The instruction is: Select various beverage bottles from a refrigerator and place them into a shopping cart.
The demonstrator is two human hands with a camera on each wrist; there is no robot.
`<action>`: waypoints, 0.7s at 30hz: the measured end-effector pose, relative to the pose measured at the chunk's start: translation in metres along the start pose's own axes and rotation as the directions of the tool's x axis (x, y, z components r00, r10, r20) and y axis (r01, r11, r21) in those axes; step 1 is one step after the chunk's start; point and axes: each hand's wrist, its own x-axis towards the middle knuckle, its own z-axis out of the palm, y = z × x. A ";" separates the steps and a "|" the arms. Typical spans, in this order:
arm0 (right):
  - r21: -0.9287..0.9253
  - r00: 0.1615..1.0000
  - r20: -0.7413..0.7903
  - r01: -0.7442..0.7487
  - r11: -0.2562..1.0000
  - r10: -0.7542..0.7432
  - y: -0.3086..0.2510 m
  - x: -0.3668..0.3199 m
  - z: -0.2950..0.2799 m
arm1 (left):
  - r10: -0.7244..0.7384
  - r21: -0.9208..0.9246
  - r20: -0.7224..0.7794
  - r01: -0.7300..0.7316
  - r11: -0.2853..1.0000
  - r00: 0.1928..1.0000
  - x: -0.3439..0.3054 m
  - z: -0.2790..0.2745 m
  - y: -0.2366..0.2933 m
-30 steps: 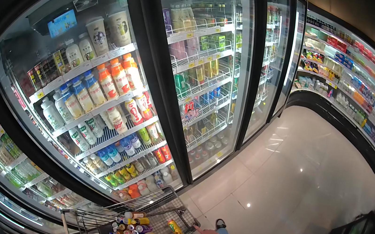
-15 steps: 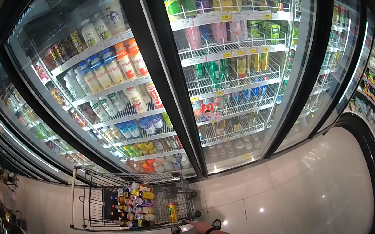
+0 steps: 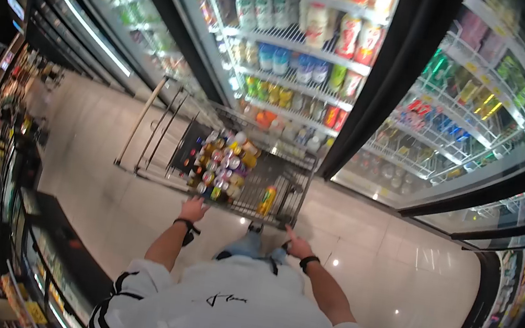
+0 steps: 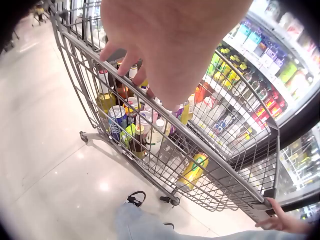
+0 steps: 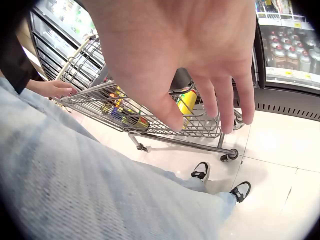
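One wire cart (image 3: 286, 182) stands on the pale tiled floor (image 3: 99, 142), close before the glass-doored coolers (image 3: 473, 125) and right ahead of the person. Bottles and cans (image 3: 222, 165) crowd its left half, and a yellow can (image 3: 267, 200) lies alone on the mesh toward the right. The left hand (image 3: 193, 209) is at the near rim on the left side, fingers spread and only lightly bent. Its wrist view shows it over the wire with nothing in its hold, and whether it touches the rim cannot be told. The right hand (image 3: 297, 244) is at the near right corner, fingers loose and mostly straight, fingertips against the corner and gripping nothing. Each wrist wears a dark band. Drinks (image 3: 301, 69) fill the cooler shelves, and more shelving (image 3: 8, 130) lines the far left.
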 end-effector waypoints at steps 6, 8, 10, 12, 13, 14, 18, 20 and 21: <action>-0.102 0.995 -0.016 -0.104 0.989 0.103 -0.036 -0.024 -0.012 | 0.137 0.127 -0.147 -0.119 0.985 0.980 -0.001 -0.005 0.004; -0.128 0.987 0.019 -0.153 0.980 0.157 -0.046 -0.021 -0.014 | 0.137 0.118 -0.124 -0.123 0.985 0.983 0.002 -0.002 0.001; -0.152 0.982 0.032 -0.177 0.972 0.184 -0.052 -0.018 -0.012 | 0.115 0.087 -0.097 -0.107 0.990 0.989 0.005 0.004 -0.003; -0.189 0.973 0.032 -0.220 0.957 0.230 -0.048 -0.014 -0.007 | 0.144 0.094 -0.163 -0.130 0.987 0.976 0.003 0.010 -0.005; -0.207 0.971 0.043 -0.222 0.953 0.236 -0.055 -0.015 -0.011 | 0.132 0.091 -0.165 -0.118 0.989 0.977 0.001 0.011 -0.007; -0.225 0.967 0.043 -0.234 0.946 0.249 -0.057 -0.013 -0.011 | 0.141 0.062 -0.170 -0.133 0.989 0.975 -0.001 0.011 -0.008; -0.240 0.969 -0.007 -0.240 0.941 0.245 -0.056 -0.011 -0.005 | 0.138 0.004 -0.115 -0.139 0.990 0.984 -0.001 -0.001 -0.009; -0.239 0.972 -0.014 -0.232 0.943 0.236 -0.060 -0.011 -0.006 | 0.157 -0.021 -0.111 -0.161 0.987 0.981 0.006 0.001 -0.013; -0.239 0.972 -0.013 -0.232 0.943 0.236 -0.060 -0.011 -0.007 | 0.168 -0.024 -0.097 -0.171 0.985 0.981 0.010 0.002 -0.015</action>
